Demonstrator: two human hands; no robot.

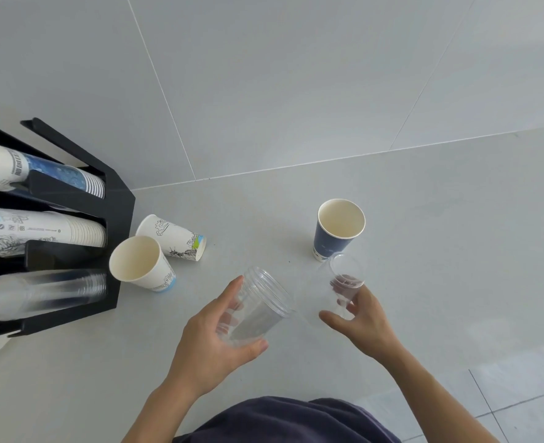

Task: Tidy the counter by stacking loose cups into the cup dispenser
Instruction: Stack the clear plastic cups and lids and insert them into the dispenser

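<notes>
Counter showing pale grey, thin lighter seams crossing it. Cup dispenser showing black. Top dispenser stack showing white with blue speckled print and blue-striped rims; middle stack showing white with dark line drawings and light blue patch; bottom stack showing clear. Lying cup showing white, black sketches, green and light blue accents. Tilted cup showing cream inside, light blue band at base. Upright cup showing navy, white foot, cream inside. Two held cups showing transparent. Shirt showing dark purple.
</notes>
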